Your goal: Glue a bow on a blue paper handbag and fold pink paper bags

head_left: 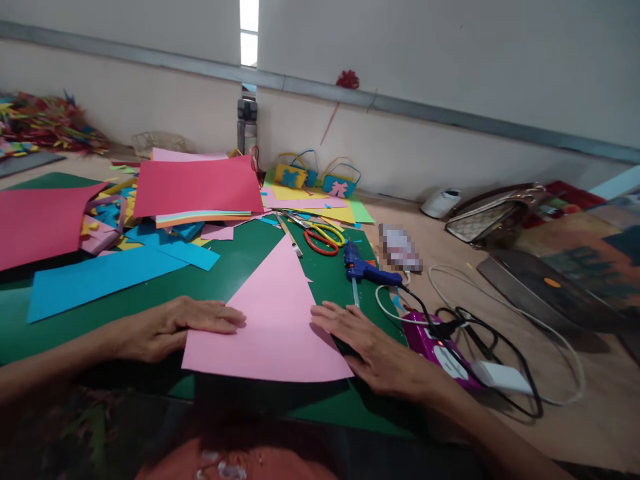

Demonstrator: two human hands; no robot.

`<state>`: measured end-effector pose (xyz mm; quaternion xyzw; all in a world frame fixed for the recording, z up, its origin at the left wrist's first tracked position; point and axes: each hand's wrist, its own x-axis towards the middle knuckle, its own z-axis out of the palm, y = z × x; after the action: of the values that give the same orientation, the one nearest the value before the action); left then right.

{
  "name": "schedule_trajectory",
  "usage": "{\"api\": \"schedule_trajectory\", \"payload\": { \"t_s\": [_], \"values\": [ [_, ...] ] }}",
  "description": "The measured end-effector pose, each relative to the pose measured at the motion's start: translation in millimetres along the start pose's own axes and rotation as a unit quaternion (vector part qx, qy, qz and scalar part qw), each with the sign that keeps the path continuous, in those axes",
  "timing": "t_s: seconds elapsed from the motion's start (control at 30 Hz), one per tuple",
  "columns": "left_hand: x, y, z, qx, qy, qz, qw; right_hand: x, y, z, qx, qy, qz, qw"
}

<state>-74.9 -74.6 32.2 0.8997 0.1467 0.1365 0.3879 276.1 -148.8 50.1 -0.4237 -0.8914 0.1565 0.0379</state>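
A pink paper sheet (273, 323) with a pointed far end lies in front of me, over the green mat (240, 243). My left hand (200, 323) is closed on its left edge, fingers laid over the top and the thumb hidden. On the opposite edge, my right hand (363, 343) has its fingertips on the paper and its thumb by the near right corner. Beyond the sheet's tip are scissors with red and yellow handles (323, 241). A blue glue gun (367, 270) with a clear glue stick rests right of the paper.
Blue paper strips (107, 277) lie left, near red sheets (197, 187) stacked over scraps. Small paper bags (340, 183) stand near the wall. To the right are a purple power strip (435, 343), looping cables, a white adapter (501, 377) and a handbag (487, 213).
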Motion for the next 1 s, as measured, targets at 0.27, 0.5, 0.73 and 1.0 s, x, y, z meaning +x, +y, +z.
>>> {"api": "schedule_trajectory", "payload": {
  "t_s": [0.27,0.5,0.73,1.0],
  "values": [
    [-4.3,-20.8,-2.0,0.081,-0.012,0.023,0.996,17.3,-0.8,7.1,-0.021,0.005,-0.052,0.998],
    [-23.1,-14.2,13.4,0.273,-0.027,0.047,0.96,11.6,-6.9,19.2,-0.043,0.05,-0.097,0.993],
    [-34.4,-28.9,19.5,0.213,0.079,0.054,0.973,13.4,-13.3,10.8,0.063,0.109,-0.111,0.986],
    [-25.2,-7.9,22.2,0.167,0.088,-0.127,0.974,29.6,-20.2,7.6,0.231,0.119,0.07,0.963]
  ]
}}
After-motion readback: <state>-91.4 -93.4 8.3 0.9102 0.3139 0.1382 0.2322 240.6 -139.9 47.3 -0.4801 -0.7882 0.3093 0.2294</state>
